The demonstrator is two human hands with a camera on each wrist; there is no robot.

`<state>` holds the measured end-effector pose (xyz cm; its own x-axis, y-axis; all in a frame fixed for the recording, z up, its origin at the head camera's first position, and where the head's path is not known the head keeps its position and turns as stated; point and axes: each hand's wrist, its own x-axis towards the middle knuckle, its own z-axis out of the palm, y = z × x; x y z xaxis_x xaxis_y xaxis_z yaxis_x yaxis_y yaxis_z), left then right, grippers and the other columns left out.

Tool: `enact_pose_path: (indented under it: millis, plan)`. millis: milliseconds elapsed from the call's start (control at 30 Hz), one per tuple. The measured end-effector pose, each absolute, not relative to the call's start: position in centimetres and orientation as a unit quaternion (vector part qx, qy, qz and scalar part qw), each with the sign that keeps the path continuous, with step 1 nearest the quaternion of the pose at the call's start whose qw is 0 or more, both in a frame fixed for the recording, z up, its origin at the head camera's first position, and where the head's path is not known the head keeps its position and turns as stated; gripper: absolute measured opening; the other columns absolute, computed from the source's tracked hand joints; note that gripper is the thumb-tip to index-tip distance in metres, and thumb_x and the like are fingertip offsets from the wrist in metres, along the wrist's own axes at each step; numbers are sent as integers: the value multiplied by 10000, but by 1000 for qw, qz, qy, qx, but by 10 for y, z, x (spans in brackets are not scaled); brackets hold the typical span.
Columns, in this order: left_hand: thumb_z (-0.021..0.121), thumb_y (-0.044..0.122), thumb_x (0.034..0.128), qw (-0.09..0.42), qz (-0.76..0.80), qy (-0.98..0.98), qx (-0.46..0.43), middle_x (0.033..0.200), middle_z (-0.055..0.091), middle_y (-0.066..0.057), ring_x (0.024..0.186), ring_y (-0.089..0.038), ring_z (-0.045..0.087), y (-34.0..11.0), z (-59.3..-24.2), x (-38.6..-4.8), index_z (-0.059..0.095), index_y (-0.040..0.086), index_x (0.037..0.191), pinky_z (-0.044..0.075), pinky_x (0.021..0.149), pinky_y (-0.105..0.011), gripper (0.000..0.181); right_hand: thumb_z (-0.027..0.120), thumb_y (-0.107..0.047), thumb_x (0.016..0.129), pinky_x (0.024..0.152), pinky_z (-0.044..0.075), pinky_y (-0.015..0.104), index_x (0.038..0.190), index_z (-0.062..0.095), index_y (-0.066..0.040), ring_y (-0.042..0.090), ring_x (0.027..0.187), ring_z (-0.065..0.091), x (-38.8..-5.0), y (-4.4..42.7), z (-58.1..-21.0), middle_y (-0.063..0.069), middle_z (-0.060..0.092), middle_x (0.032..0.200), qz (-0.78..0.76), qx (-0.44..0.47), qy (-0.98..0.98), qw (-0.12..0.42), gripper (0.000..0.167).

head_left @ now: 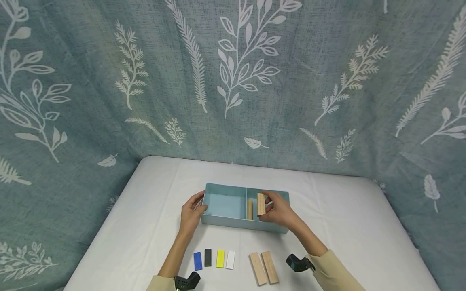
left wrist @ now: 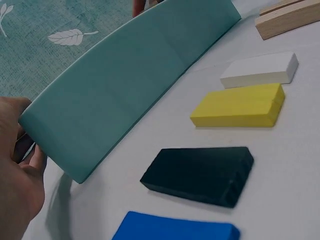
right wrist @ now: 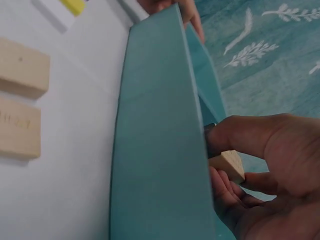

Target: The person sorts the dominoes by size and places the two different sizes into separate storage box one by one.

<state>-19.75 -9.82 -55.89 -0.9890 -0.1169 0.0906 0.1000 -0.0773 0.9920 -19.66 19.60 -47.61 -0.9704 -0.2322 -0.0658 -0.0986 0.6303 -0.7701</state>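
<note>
A teal box (head_left: 225, 222) with a divider lies on the white table. My left hand (head_left: 192, 214) grips its left end, thumb on the near side; the left wrist view shows that hand (left wrist: 20, 170) at the box's corner. My right hand (head_left: 279, 210) pinches a wooden block (head_left: 261, 204) at the right compartment, over or in it. Left of that block, beside the divider, another wooden piece (head_left: 249, 209) lies in the box. In the right wrist view the held block (right wrist: 229, 166) is partly hidden by the box wall and fingers.
In front of the box lie a blue block (head_left: 198, 261), a black block (head_left: 208, 257), a yellow block (head_left: 220, 258) and a white block (head_left: 230, 260). Two wooden blocks (head_left: 258, 268) (head_left: 270, 267) lie to their right. A patterned curtain (head_left: 233, 81) hangs behind the table.
</note>
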Motion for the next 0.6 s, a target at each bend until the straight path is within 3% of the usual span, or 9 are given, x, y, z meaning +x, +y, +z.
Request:
enact_pose_path:
  millis: [333,600]
  plan:
    - [622,-110,826,67,-725,-685,6,1372,538,-232,1309,-345,495,-102,-550,-203,567,-49,1313,453,1046,-262,494,862,30,665,621,553,355,1338,486,124,196,741,591,-215,193,-501,130,600,959,-349,-100,927,92,777]
    - [637,-90,832,53,-715,-696,16,1375,538,-226,1319,-341,487,-102,-547,-202,564,-40,1320,450,1046,-259,495,840,70,672,702,577,409,1306,508,128,271,851,615,-219,189,-507,165,625,982,-333,-85,933,110,718]
